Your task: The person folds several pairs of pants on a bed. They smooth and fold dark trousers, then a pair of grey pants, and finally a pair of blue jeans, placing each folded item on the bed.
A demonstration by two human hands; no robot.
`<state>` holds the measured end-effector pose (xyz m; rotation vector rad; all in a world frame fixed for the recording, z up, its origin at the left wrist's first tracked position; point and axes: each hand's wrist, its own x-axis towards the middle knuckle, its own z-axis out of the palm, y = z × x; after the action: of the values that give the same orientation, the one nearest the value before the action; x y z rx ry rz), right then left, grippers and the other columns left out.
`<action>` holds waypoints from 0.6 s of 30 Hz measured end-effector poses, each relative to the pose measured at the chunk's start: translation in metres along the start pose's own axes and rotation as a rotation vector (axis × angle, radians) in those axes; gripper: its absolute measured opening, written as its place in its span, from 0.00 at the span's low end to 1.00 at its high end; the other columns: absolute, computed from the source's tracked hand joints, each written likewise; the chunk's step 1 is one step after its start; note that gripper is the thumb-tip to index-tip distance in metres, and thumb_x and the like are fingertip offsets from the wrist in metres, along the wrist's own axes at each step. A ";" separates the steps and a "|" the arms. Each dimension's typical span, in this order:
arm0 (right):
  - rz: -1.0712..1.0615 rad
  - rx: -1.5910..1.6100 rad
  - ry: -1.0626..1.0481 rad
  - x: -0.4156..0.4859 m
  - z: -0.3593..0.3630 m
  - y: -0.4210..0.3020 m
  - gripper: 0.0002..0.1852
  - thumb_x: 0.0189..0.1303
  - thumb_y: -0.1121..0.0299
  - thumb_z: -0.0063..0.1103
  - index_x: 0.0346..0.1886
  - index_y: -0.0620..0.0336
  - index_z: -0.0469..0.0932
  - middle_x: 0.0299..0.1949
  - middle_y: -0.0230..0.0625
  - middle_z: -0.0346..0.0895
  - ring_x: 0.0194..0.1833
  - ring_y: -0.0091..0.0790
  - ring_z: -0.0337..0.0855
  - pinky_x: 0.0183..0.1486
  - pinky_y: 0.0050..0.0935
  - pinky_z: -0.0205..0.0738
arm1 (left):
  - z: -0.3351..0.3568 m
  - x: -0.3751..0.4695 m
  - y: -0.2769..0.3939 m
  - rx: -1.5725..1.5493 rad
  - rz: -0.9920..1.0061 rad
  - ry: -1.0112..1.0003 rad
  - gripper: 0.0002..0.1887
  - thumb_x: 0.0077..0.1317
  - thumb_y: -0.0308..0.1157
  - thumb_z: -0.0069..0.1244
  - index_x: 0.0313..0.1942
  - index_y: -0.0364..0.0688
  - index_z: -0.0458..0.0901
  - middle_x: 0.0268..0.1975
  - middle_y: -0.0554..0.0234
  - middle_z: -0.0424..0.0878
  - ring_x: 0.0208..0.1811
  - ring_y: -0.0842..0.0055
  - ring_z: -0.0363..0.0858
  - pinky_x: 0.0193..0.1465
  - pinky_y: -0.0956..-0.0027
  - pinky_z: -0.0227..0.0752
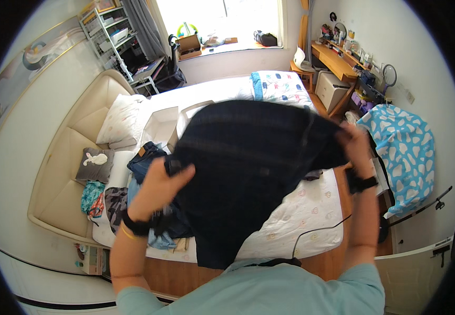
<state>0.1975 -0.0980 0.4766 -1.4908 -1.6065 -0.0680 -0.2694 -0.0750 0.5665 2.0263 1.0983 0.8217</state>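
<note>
A dark navy garment (247,157) with long seams, blurred by motion, is spread in the air between my hands above the bed. My left hand (158,189) grips its left edge, thumb on the near face. At the far right corner, my right hand (355,147) pinches the cloth and is blurred. The garment's lower end hangs near my pale green shirt (274,289). Beside and partly under my left wrist lie blue jeans (144,157) and other folded clothes. Behind the garment, a white open box (160,126) is partly hidden.
The bed (310,212) has a padded headboard (70,157) at left, with a white pillow (119,118) and grey rabbit cushion (95,163). A patterned quilt (282,86) lies at the far end. A blue-and-white cover (403,153) stands right of the bed. A black cable (318,230) crosses the near edge.
</note>
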 end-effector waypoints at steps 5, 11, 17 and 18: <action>-0.151 -0.407 0.359 0.099 -0.137 -0.094 0.11 0.63 0.65 0.57 0.46 0.55 0.80 0.36 0.37 0.82 0.37 0.33 0.81 0.41 0.28 0.74 | -0.041 0.075 0.068 -0.031 0.342 0.421 0.15 0.63 0.41 0.55 0.33 0.36 0.82 0.24 0.76 0.76 0.26 0.87 0.69 0.30 0.77 0.64; -0.080 -0.283 0.198 0.078 -0.154 -0.141 0.11 0.63 0.62 0.57 0.43 0.55 0.80 0.29 0.32 0.79 0.29 0.23 0.77 0.33 0.23 0.71 | -0.066 0.091 0.060 -0.099 0.472 0.350 0.16 0.59 0.38 0.60 0.43 0.38 0.81 0.36 0.67 0.83 0.36 0.83 0.78 0.41 0.76 0.70; -0.167 -0.077 -0.232 0.020 -0.065 -0.151 0.10 0.54 0.67 0.65 0.27 0.63 0.77 0.22 0.42 0.77 0.25 0.36 0.80 0.28 0.31 0.71 | 0.011 0.044 -0.039 -0.019 0.133 0.064 0.20 0.51 0.20 0.60 0.47 0.36 0.77 0.36 0.68 0.82 0.38 0.82 0.77 0.44 0.75 0.73; -0.221 -0.204 -0.321 0.016 -0.056 -0.153 0.12 0.54 0.63 0.65 0.27 0.63 0.77 0.22 0.47 0.77 0.26 0.44 0.80 0.29 0.35 0.72 | 0.028 0.041 -0.052 -0.132 0.247 0.049 0.16 0.52 0.22 0.61 0.42 0.36 0.80 0.35 0.69 0.82 0.36 0.82 0.77 0.42 0.76 0.72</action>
<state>0.1070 -0.1592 0.5981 -1.5287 -2.0723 -0.1255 -0.2523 -0.0255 0.5177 2.0641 0.8054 1.0454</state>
